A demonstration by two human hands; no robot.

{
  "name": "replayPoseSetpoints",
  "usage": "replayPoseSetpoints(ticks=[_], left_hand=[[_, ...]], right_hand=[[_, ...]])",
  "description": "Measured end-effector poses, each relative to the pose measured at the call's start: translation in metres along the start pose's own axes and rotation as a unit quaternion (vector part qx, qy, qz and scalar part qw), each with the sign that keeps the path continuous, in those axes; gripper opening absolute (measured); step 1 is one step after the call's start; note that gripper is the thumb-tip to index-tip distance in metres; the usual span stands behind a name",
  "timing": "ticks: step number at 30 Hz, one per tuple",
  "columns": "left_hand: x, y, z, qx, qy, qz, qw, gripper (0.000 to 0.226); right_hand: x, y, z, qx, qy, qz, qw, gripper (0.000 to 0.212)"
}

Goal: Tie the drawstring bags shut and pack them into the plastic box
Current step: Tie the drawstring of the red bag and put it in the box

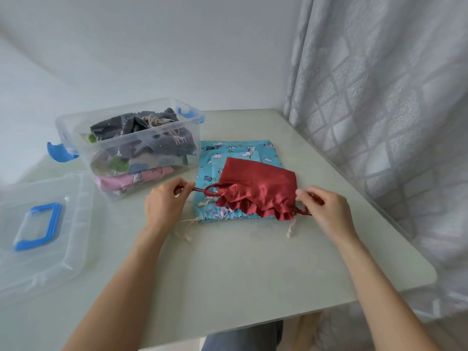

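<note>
A red drawstring bag (258, 188) lies on top of blue cloud-print bags (235, 150) in the middle of the table, its mouth gathered into ruffles toward me. My left hand (164, 201) pinches the red cord at the bag's left side. My right hand (326, 209) pinches the red cord at the bag's right side. The clear plastic box (131, 148) with blue latches stands at the back left, holding several packed bags in grey, green and pink.
The box's clear lid (38, 236) with a blue handle lies at the left edge. A patterned curtain (379, 110) hangs along the table's right side. The pale table (240, 269) runs toward me, and cream cords of the blue bag stick out below it.
</note>
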State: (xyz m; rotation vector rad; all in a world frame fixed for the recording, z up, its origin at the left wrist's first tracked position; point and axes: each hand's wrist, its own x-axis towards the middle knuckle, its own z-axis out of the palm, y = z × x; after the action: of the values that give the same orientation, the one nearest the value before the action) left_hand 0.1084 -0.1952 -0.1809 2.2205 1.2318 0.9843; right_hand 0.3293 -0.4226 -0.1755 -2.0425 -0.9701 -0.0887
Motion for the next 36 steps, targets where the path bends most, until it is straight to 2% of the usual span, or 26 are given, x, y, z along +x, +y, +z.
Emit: replayPoseSetpoints(ticks=[3, 7, 8, 10, 12, 15, 17, 18, 20, 22, 23, 25, 26, 27, 28, 30, 32, 33, 34, 36], left_hand=[[0.0, 0.001, -0.005, 0.023, 0.008, 0.028, 0.999, 0.021], [0.003, -0.006, -0.013, 0.042, -0.055, 0.062, 0.996, 0.032], [0.003, -0.005, -0.014, 0.005, -0.076, 0.052, 0.996, 0.035], [0.001, 0.002, -0.016, -0.135, -0.11, -0.004, 0.985, 0.037], [0.001, 0.011, -0.018, -0.278, -0.089, -0.095, 0.952, 0.037], [0.004, 0.016, -0.016, -0.46, -0.03, -0.2, 0.865, 0.032], [0.007, 0.019, -0.01, -0.586, -0.05, -0.214, 0.78, 0.028], [0.01, 0.02, -0.007, -0.636, -0.068, -0.22, 0.737, 0.026], [0.013, 0.026, -0.003, -0.711, -0.11, -0.226, 0.657, 0.029], [0.013, 0.032, 0.001, -0.765, -0.134, -0.226, 0.587, 0.038], [0.013, 0.034, 0.003, -0.785, -0.129, -0.227, 0.562, 0.039], [0.012, 0.037, 0.006, -0.808, -0.12, -0.243, 0.523, 0.036], [0.011, 0.037, 0.007, -0.797, -0.132, -0.253, 0.532, 0.035], [0.011, 0.037, 0.009, -0.767, -0.15, -0.257, 0.569, 0.035], [0.012, 0.037, 0.009, -0.719, -0.163, -0.25, 0.628, 0.035], [0.013, 0.037, 0.009, -0.578, -0.164, -0.216, 0.77, 0.035], [0.015, 0.034, 0.008, -0.413, -0.138, -0.142, 0.889, 0.036], [0.015, 0.032, 0.007, -0.337, -0.113, -0.1, 0.929, 0.037], [0.016, 0.03, 0.006, -0.276, -0.089, -0.067, 0.955, 0.037], [0.018, 0.025, 0.004, -0.213, -0.069, -0.034, 0.974, 0.039]], right_hand=[[-0.005, -0.001, -0.001, -0.125, -0.008, -0.099, 0.987, 0.039], [-0.001, 0.01, -0.008, -0.205, 0.001, -0.137, 0.969, 0.056], [0.0, 0.012, -0.01, -0.194, 0.009, -0.142, 0.971, 0.056], [0.001, 0.011, -0.01, -0.109, 0.018, -0.143, 0.983, 0.053], [0.005, 0.01, -0.007, -0.026, 0.036, -0.116, 0.992, 0.055], [0.013, 0.012, -0.003, 0.0, 0.092, -0.041, 0.995, 0.051], [0.017, 0.01, 0.002, 0.074, 0.1, 0.039, 0.991, 0.046], [0.019, 0.006, 0.004, 0.154, 0.095, 0.081, 0.98, 0.042], [0.024, -0.009, 0.005, 0.359, 0.066, 0.132, 0.922, 0.039], [0.029, -0.027, 0.007, 0.538, 0.028, 0.16, 0.827, 0.029], [0.032, -0.035, 0.008, 0.603, 0.01, 0.175, 0.778, 0.024], [0.036, -0.047, 0.014, 0.664, -0.006, 0.197, 0.721, 0.031], [0.037, -0.051, 0.016, 0.667, -0.017, 0.204, 0.716, 0.036], [0.038, -0.052, 0.018, 0.651, -0.029, 0.208, 0.73, 0.04], [0.039, -0.053, 0.02, 0.621, -0.041, 0.202, 0.756, 0.043], [0.04, -0.051, 0.025, 0.544, -0.061, 0.181, 0.817, 0.047], [0.039, -0.047, 0.03, 0.468, -0.059, 0.159, 0.867, 0.048], [0.039, -0.044, 0.031, 0.439, -0.052, 0.154, 0.883, 0.048], [0.039, -0.042, 0.03, 0.422, -0.043, 0.155, 0.892, 0.047], [0.04, -0.039, 0.029, 0.41, -0.03, 0.157, 0.898, 0.047]])
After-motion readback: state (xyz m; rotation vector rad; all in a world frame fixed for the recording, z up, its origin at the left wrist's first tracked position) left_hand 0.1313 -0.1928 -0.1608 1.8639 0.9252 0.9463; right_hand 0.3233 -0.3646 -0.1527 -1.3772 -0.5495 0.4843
